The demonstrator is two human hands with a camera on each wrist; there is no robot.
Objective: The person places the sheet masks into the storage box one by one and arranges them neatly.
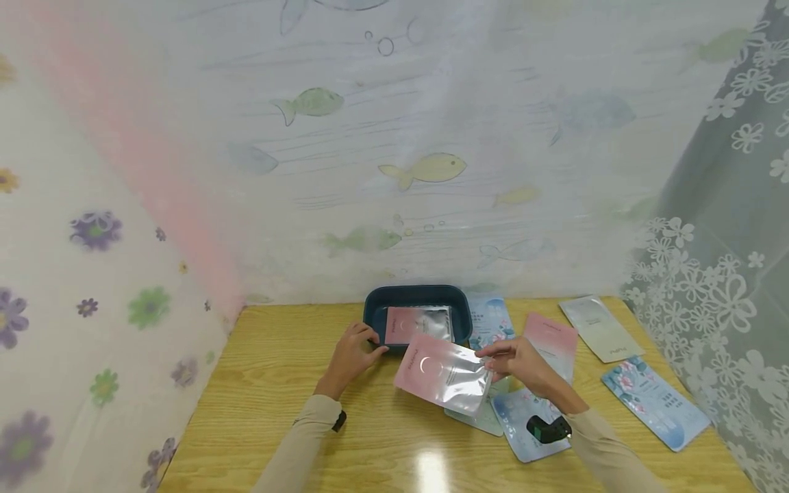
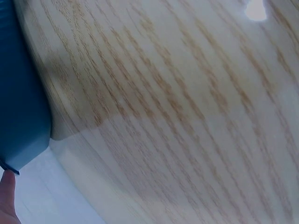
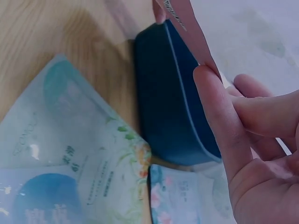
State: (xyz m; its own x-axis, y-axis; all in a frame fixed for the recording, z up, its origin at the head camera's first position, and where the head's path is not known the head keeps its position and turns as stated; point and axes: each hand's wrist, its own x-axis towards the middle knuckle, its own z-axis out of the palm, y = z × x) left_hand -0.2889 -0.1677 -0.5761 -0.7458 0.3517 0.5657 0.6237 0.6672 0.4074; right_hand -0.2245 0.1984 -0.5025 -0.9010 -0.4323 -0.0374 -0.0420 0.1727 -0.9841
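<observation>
Head view: right hand (image 1: 518, 363) pinches a pink-and-silver foil sachet (image 1: 440, 375) by its right edge, thumb against fingers. Sachet is tilted, silver half toward the right hand, and in line of sight overlaps the near rim of a dark blue rectangular bin (image 1: 419, 292). I cannot tell whether it touches that rim. Left hand (image 1: 353, 357) grips the bin's near left corner; my left wrist view shows only one fingertip at the bin's edge.

Inside the bin I log a similar pink-and-silver sachet (image 1: 407, 325), lying flat, small print unreadable to me.

Right of the bin, on the wood-grain table (image 1: 277, 404): a blue floral packet (image 1: 491, 318) just beside it, then a pink packet (image 1: 555, 339), a silver-and-cream packet (image 1: 600, 330) and, farthest right, a second blue floral packet (image 1: 655, 402). A pale green packet (image 3: 79, 121) lies near the bin's front; in my right wrist view another blue packet (image 3: 42, 198) overlaps it. Fish-print curtain (image 1: 431, 226) hangs behind the table.
</observation>
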